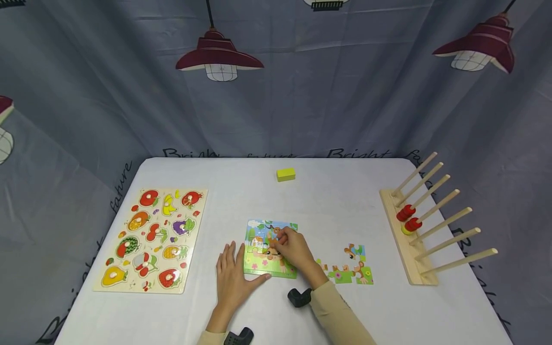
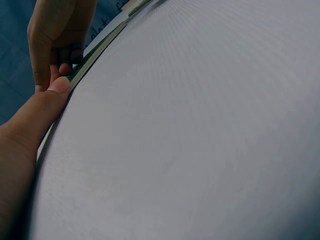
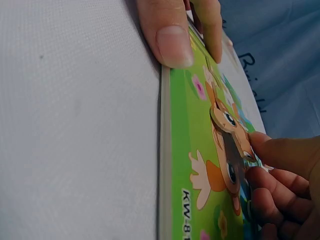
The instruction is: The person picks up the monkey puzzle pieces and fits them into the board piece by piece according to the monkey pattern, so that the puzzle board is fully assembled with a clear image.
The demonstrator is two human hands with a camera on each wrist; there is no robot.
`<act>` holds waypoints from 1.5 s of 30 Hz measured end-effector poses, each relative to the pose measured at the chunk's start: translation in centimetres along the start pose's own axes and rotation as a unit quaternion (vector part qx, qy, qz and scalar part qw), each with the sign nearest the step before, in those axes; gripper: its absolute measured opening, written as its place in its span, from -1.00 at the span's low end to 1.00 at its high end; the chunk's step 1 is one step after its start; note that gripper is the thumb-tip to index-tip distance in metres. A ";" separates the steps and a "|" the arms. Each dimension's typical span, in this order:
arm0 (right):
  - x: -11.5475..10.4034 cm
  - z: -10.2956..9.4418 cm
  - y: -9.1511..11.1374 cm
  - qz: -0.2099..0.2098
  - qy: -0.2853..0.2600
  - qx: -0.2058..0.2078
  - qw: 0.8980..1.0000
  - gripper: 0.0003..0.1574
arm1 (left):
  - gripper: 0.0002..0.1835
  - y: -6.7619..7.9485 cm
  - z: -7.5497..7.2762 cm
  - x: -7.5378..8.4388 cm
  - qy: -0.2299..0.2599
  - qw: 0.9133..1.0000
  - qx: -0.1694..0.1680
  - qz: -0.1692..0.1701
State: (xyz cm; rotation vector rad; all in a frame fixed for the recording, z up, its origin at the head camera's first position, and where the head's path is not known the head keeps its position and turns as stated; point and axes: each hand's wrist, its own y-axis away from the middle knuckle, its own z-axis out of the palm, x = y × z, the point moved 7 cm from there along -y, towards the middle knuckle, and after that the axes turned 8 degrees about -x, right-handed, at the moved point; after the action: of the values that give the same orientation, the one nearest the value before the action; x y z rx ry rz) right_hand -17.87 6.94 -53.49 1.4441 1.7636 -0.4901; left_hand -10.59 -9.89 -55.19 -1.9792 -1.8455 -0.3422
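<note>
A jigsaw puzzle board point(image 1: 276, 274) with a colourful animal picture lies flat at the middle of the table. My left hand point(image 1: 231, 282) rests along its left side with fingers spread, and the thumb point(image 3: 174, 47) touches its near edge. Over the board, my right hand point(image 1: 295, 249) pinches a puzzle piece point(image 3: 231, 122) showing part of a brown animal face. This piece sits slightly raised and tilted above the picture. Right of the board lie several loose puzzle pieces point(image 1: 343, 276), partly hidden by the right wrist.
On the left lies a wooden fruit puzzle point(image 1: 144, 249). A yellow block point(image 1: 286, 175) stands near the far edge. To the right is a wooden peg rack point(image 1: 407, 239) with slanting pegs and red and yellow rings point(image 1: 412, 224).
</note>
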 end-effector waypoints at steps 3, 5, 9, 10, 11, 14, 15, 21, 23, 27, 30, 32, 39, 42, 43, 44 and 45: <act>0.1 -0.1 -0.1 0.004 0.002 0.003 1.000 -0.73 | 0.18 0.0 0.0 -0.1 -0.001 1.000 -0.002 -0.003; 0.2 -0.1 -0.2 0.003 0.001 0.003 1.000 -0.72 | 0.18 -0.1 0.0 -0.1 -0.001 1.000 -0.003 -0.004; 0.1 -0.2 -0.2 -0.005 0.012 0.004 1.000 -0.79 | 0.17 -0.1 0.0 -0.1 0.002 1.000 -0.004 -0.005; 0.1 -0.2 -0.2 -0.007 0.013 0.004 1.000 -0.81 | 0.17 0.0 0.0 -0.1 0.002 1.000 -0.004 -0.004; 0.1 -0.2 -0.1 -0.010 0.014 0.005 1.000 -0.83 | 0.17 0.0 0.0 -0.1 0.002 1.000 -0.003 -0.003; -0.1 -0.2 0.1 -0.019 0.016 0.010 1.000 -0.84 | 0.17 0.0 0.1 -0.1 0.000 1.000 -0.002 -0.002; -0.2 -0.1 0.2 -0.026 0.018 0.012 0.999 -0.84 | 0.17 0.0 0.1 -0.1 0.000 1.000 -0.001 -0.002; -1.3 -0.1 1.4 -0.081 0.100 0.056 0.990 -0.89 | 0.18 0.0 0.1 -0.2 -0.005 1.000 -0.006 -0.006; -1.9 -0.1 1.9 -0.105 0.134 0.077 0.982 -0.89 | 0.18 0.0 0.1 -0.1 -0.006 1.000 -0.009 -0.007; -3.0 0.1 2.8 -0.154 0.174 0.097 0.968 -0.89 | 0.18 0.0 0.1 -0.1 -0.007 1.000 -0.010 -0.007; -3.5 0.6 3.4 -0.177 0.195 0.076 0.962 -0.82 | 0.18 0.0 0.1 -0.1 -0.007 1.000 -0.008 -0.006; -3.7 1.1 3.9 -0.186 0.208 0.052 0.959 -0.76 | 0.18 0.0 0.1 -0.1 -0.007 1.000 -0.007 -0.004; -3.7 3.0 5.3 -0.185 0.253 -0.037 0.949 -0.49 | 0.19 0.0 0.2 -0.2 -0.014 1.000 -0.004 -0.002; -3.4 3.5 5.5 -0.172 0.262 -0.062 0.948 -0.39 | 0.17 0.0 0.0 -0.1 -0.013 1.000 0.003 0.001; -3.3 3.6 5.5 -0.169 0.264 -0.067 0.947 -0.37 | 0.16 0.0 0.0 -0.1 -0.013 1.000 0.005 0.003; -3.3 3.7 5.6 -0.166 0.265 -0.071 0.947 -0.35 | 0.16 0.1 -0.1 -0.1 -0.012 1.000 0.007 0.004; -3.2 3.8 5.6 -0.165 0.267 -0.074 0.947 -0.34 | 0.15 0.1 -0.1 -0.1 -0.011 1.000 0.008 0.005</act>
State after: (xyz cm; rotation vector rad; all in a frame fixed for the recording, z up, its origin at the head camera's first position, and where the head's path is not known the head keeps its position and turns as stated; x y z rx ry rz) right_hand -11.22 3.72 -52.33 1.2515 2.4395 -0.1240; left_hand -10.52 -10.00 -55.12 -1.9892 -1.8453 -0.3019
